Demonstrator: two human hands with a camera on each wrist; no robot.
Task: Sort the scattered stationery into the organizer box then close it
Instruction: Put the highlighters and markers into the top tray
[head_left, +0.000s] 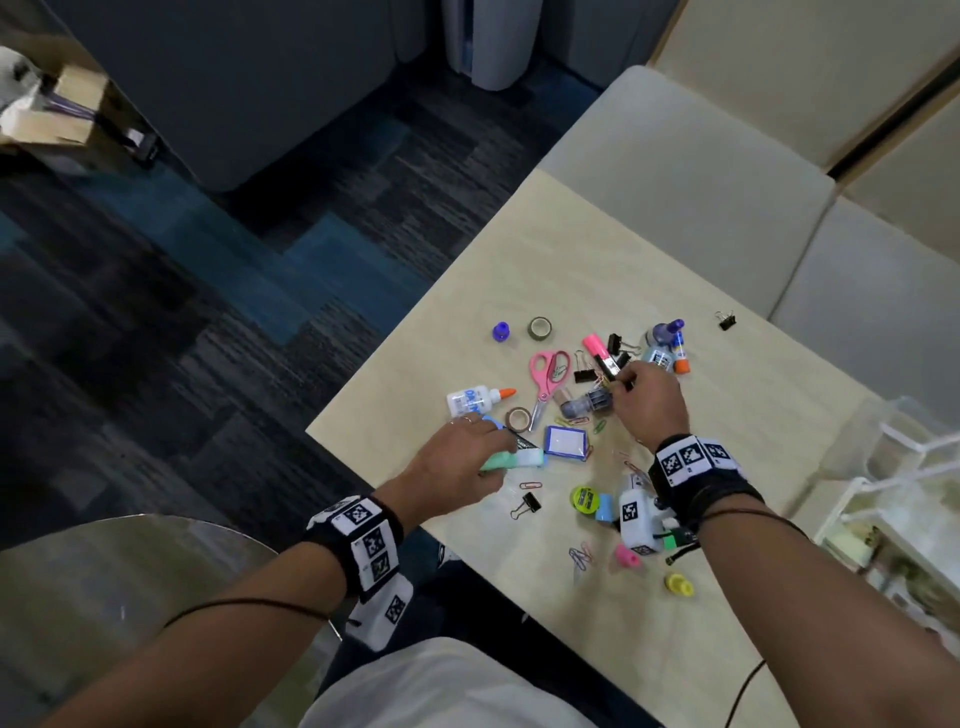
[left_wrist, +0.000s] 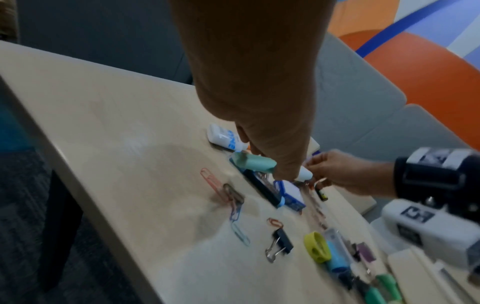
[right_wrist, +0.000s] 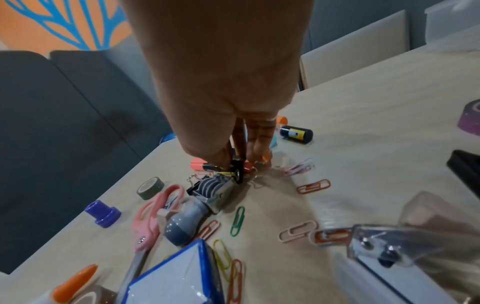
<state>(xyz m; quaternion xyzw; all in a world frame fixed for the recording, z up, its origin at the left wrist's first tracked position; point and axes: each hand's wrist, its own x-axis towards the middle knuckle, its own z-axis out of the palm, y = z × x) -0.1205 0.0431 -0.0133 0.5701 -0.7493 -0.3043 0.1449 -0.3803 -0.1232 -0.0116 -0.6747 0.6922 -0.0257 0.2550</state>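
Stationery lies scattered on the pale wooden table (head_left: 545, 260). My left hand (head_left: 498, 452) grips a mint-green and white marker (head_left: 511, 460) just above the tabletop; the left wrist view shows my fingers (left_wrist: 283, 164) curled over the marker (left_wrist: 253, 163). My right hand (head_left: 621, 384) pinches a small black binder clip (right_wrist: 237, 169) beside the grey date stamp (right_wrist: 207, 195) and the pink highlighter (head_left: 595, 347). The clear organizer box (head_left: 909, 457) stands open at the table's right edge, partly cut off.
Pink scissors (head_left: 548, 382), a glue bottle (head_left: 475, 399), a tape roll (head_left: 540, 327), a purple stamper (head_left: 501, 331), a blue-framed pad (head_left: 565, 441) and several paper clips (right_wrist: 237, 221) surround my hands. A lone binder clip (head_left: 726, 319) lies far right. Grey chairs (head_left: 675, 171) flank the table.
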